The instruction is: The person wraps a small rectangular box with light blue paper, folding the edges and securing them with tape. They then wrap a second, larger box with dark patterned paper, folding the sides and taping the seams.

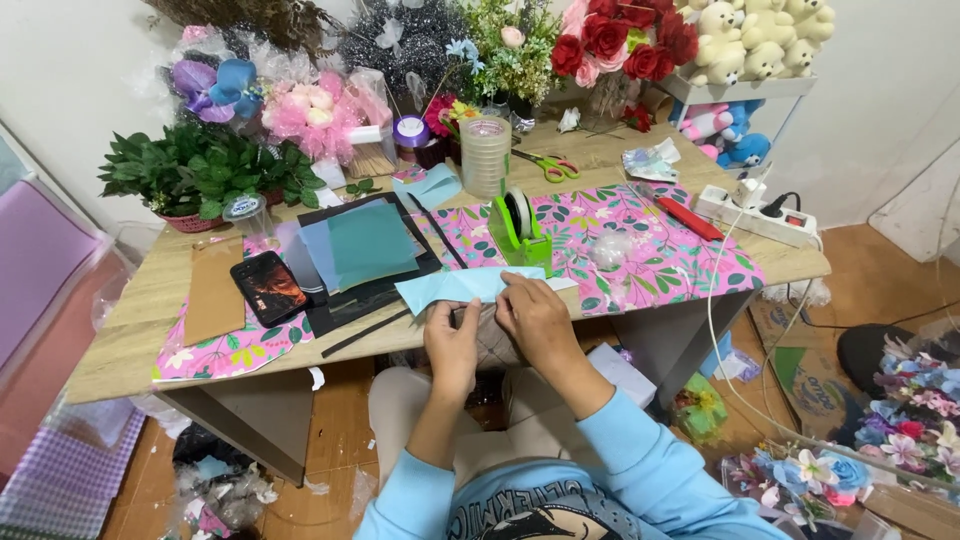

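At the near edge of the surface (pixel 130 340), the left hand (pixel 455 350) and right hand (pixel 535 318) pinch a light blue paper sheet (pixel 455 287) with closed fingers, its fold only begun; beyond wait the tape dispenser (pixel 520 228), more blue sheets (pixel 365 245) and scissors (pixel 548 166), untouched.
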